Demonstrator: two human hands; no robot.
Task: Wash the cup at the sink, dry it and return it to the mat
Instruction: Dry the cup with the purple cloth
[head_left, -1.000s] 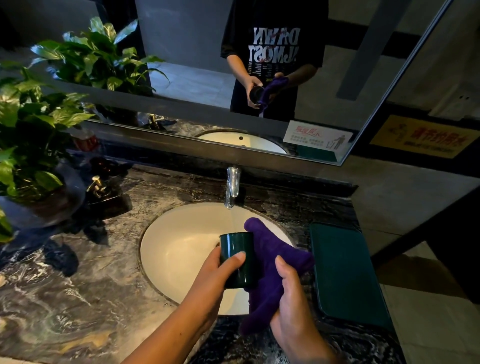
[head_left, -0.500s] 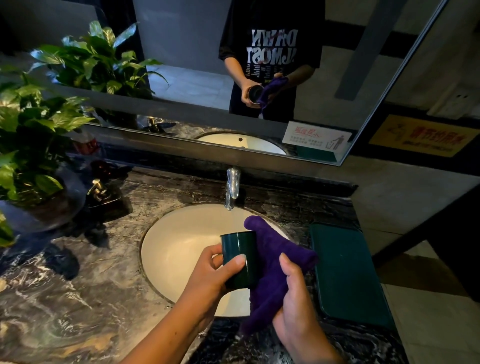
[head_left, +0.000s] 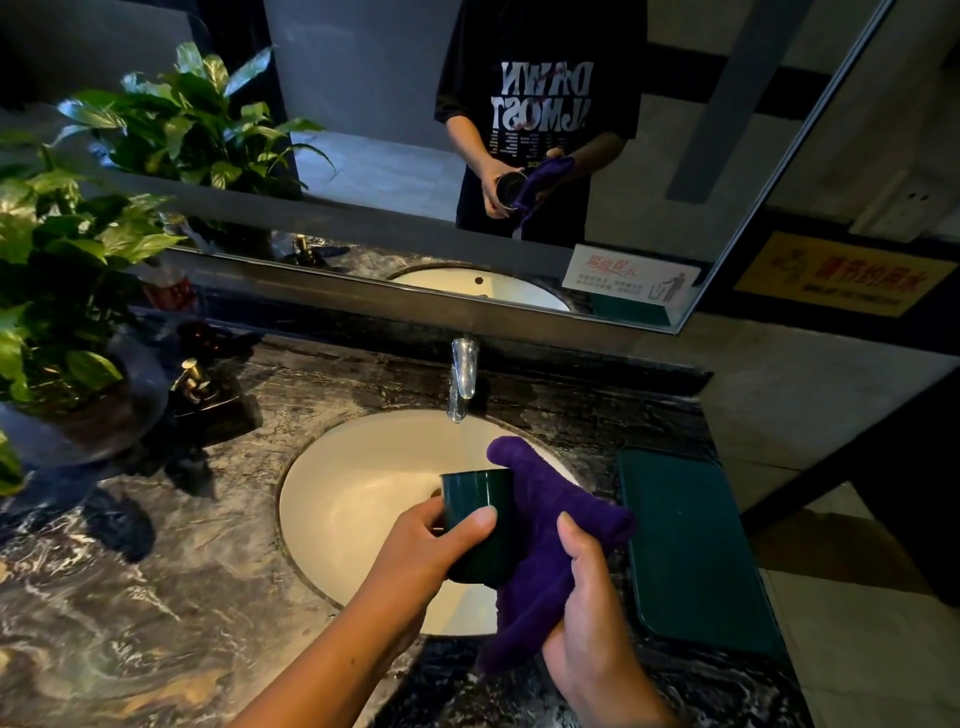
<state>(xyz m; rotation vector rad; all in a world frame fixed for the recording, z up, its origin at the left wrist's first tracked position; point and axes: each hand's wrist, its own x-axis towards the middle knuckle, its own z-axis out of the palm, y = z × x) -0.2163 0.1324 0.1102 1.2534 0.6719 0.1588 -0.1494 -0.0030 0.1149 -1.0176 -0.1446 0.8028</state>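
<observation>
My left hand (head_left: 426, 551) grips a dark green cup (head_left: 475, 499) upright over the white sink (head_left: 363, 499), thumb across its front. My right hand (head_left: 592, 603) holds a purple cloth (head_left: 545, 519) pressed against the cup's right side; part of the cloth sticks up behind the rim. A dark green mat (head_left: 691, 551) lies flat on the counter right of the sink, with nothing on it. The cup's inside is hidden from here.
A chrome tap (head_left: 462, 374) stands behind the basin. A potted plant (head_left: 57, 291) and a small dark dispenser (head_left: 202, 389) occupy the marble counter (head_left: 156, 597) at the left. A mirror (head_left: 467, 156) lines the back wall. The counter ends just past the mat.
Both hands with cup and cloth stay over the sink; my right thumb has shifted slightly on the cloth. The view has moved a little.
</observation>
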